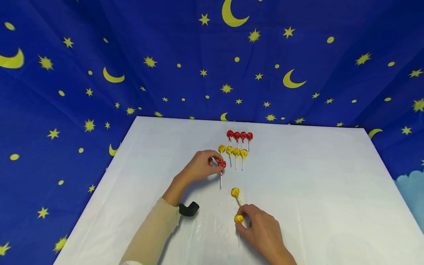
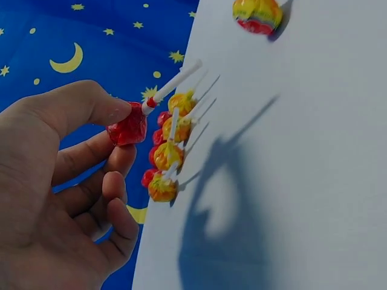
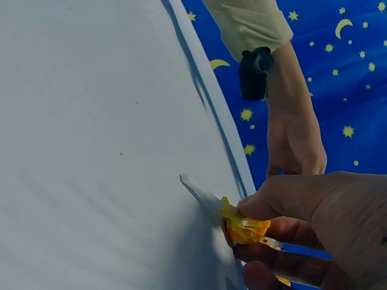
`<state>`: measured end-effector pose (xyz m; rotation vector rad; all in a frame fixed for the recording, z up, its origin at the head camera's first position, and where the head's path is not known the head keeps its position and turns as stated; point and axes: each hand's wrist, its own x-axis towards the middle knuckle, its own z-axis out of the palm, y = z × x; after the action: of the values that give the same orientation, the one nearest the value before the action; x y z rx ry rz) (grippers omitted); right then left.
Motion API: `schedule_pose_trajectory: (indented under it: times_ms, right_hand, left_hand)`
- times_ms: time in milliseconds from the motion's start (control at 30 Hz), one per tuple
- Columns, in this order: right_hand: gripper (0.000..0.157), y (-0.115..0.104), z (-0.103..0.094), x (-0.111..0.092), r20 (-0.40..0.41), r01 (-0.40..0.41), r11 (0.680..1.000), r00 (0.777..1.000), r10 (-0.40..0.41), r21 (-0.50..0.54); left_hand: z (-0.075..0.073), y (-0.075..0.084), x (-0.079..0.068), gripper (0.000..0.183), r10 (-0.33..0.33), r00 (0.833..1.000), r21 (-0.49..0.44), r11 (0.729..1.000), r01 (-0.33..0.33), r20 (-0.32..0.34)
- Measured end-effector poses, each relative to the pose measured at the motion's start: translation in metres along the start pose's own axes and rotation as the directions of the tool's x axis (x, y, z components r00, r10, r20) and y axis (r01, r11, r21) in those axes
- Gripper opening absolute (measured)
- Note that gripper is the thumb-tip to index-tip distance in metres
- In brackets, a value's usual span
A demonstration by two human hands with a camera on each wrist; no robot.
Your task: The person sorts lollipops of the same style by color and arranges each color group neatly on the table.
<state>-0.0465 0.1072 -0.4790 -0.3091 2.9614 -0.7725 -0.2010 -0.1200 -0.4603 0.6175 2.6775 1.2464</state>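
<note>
My left hand [image 1: 202, 165] pinches a red lollipop [image 1: 222, 164] by its wrapped head, stick toward the near edge; the left wrist view shows it [image 2: 128, 125] raised off the table between thumb and fingertips. Nearer the front, my right hand [image 1: 262, 229] pinches a yellow lollipop [image 1: 239, 219] by the head, seen also as the yellow head [image 3: 247, 229] in the right wrist view. Just beyond that hand lies another yellow lollipop [image 1: 235, 192]. Past the left hand is a row of several yellow lollipops [image 1: 236, 152], and behind it a row of several red lollipops [image 1: 243, 135].
A white table [image 1: 314, 184] carries everything. Behind and beside it hangs a blue cloth [image 1: 185, 44] with yellow moons and stars. A black wrist mount [image 1: 189, 209] sticks out from the left sleeve [image 1: 152, 232], low over the table.
</note>
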Motion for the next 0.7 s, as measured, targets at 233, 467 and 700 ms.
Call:
schedule_pose_trajectory:
  times_ms: [233, 467, 700]
  right_hand:
    - [0.019, 0.001, 0.0, 0.001, -0.028, 0.007, 1.0, 1.0, -0.007, 0.003]
    - [0.019, 0.003, 0.001, 0.0, -0.062, 0.021, 1.0, 0.998, -0.02, 0.009]
    - [0.018, 0.004, 0.001, -0.002, -0.067, 0.009, 1.0, 0.998, -0.008, 0.022]
  left_hand:
    - [-0.008, 0.001, 0.014, 0.022, -0.046, 0.999, 0.053, 0.998, 0.044, 0.03]
    - [-0.015, 0.002, 0.029, 0.022, -0.077, 0.997, 0.054, 0.996, 0.076, 0.029]
    - [-0.023, 0.002, 0.048, 0.02, -0.086, 0.996, 0.063, 0.994, 0.085, 0.02]
